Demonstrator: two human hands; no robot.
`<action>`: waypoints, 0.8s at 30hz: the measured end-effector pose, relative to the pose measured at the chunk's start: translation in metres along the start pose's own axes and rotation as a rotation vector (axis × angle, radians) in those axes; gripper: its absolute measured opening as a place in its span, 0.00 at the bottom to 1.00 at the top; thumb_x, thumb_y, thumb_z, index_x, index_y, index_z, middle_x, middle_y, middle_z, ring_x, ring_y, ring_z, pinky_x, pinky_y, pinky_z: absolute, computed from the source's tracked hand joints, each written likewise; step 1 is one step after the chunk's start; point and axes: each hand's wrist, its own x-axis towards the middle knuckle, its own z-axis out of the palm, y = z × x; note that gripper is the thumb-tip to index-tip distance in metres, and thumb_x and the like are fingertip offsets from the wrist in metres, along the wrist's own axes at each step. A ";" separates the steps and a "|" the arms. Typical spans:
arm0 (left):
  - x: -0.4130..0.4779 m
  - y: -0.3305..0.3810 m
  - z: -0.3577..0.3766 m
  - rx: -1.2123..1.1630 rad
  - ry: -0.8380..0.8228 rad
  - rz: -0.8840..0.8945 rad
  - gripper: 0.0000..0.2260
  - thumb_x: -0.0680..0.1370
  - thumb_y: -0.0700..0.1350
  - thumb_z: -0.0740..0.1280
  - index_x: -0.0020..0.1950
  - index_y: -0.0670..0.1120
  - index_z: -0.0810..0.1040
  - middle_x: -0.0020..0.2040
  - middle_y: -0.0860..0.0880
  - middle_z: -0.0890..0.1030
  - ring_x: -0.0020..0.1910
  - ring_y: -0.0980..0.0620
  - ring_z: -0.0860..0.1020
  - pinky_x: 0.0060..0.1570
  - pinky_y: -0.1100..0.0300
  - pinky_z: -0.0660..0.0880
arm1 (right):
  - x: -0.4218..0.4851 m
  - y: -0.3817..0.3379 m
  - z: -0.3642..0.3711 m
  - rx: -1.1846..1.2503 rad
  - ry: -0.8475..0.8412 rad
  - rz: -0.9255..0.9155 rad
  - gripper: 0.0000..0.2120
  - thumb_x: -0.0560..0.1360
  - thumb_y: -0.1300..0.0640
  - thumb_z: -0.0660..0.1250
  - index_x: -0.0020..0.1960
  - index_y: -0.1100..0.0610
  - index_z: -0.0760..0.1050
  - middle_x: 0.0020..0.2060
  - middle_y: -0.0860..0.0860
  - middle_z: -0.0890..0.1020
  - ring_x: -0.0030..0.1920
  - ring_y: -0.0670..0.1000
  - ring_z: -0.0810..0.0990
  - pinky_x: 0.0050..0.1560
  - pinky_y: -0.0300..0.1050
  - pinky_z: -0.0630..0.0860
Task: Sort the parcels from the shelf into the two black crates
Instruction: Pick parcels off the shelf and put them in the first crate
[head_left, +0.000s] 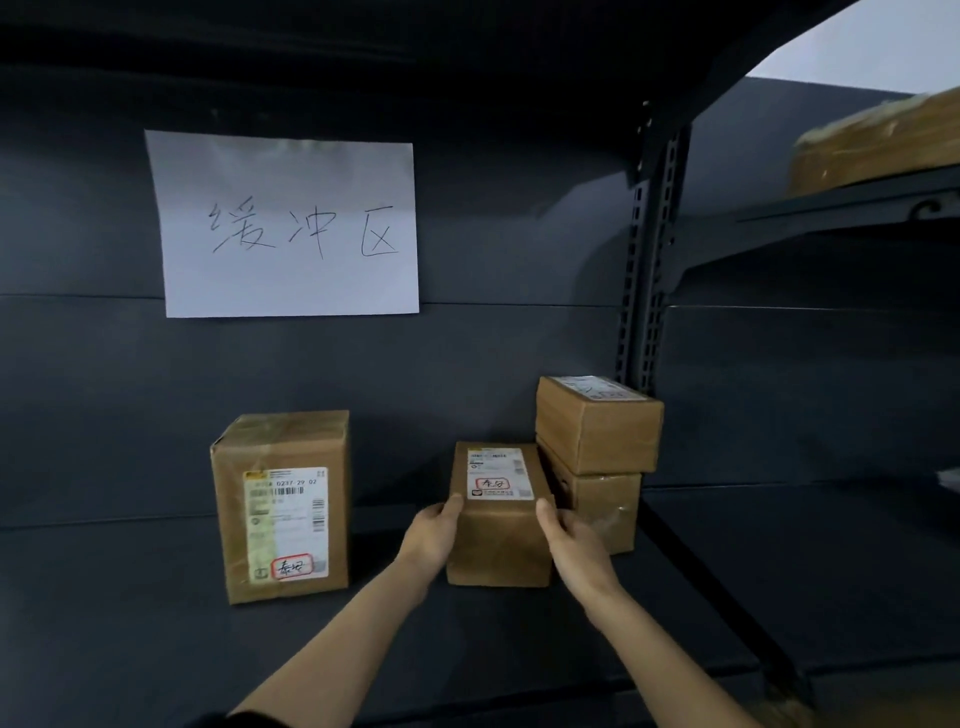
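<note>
A small brown cardboard parcel (498, 540) with a white label on top lies on the dark shelf (156, 613), in the middle. My left hand (434, 535) grips its left side, thumb on the top edge. My right hand (571, 548) grips its right side the same way. A taller parcel (283, 506) stands upright to the left, its label facing me. Right behind the held parcel, two parcels are stacked: the upper one (597, 423) sits on the lower one (602, 506). No black crate is in view.
A white paper sign (288, 223) with handwritten characters hangs on the shelf's back wall. A perforated upright post (649, 249) divides this bay from the right one, where a wrapped parcel (878, 137) lies on a higher shelf.
</note>
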 end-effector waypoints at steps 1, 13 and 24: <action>-0.002 -0.001 -0.001 -0.010 -0.002 0.014 0.21 0.81 0.55 0.55 0.68 0.45 0.69 0.55 0.47 0.75 0.52 0.50 0.73 0.52 0.56 0.68 | 0.000 -0.001 0.003 0.011 -0.008 0.013 0.22 0.77 0.40 0.56 0.62 0.53 0.71 0.58 0.50 0.77 0.55 0.47 0.74 0.58 0.43 0.69; -0.048 -0.033 -0.028 0.065 -0.047 0.398 0.26 0.80 0.40 0.60 0.76 0.48 0.55 0.72 0.51 0.66 0.72 0.54 0.63 0.73 0.51 0.61 | -0.029 0.008 0.017 0.091 -0.015 -0.173 0.29 0.74 0.56 0.68 0.72 0.51 0.61 0.63 0.45 0.73 0.65 0.46 0.68 0.69 0.51 0.65; -0.060 -0.043 -0.045 0.205 -0.039 0.447 0.29 0.79 0.34 0.60 0.76 0.49 0.53 0.69 0.58 0.66 0.72 0.57 0.62 0.69 0.65 0.61 | -0.040 0.011 0.029 0.014 -0.020 -0.221 0.31 0.73 0.60 0.68 0.72 0.51 0.61 0.65 0.47 0.73 0.66 0.45 0.68 0.66 0.43 0.65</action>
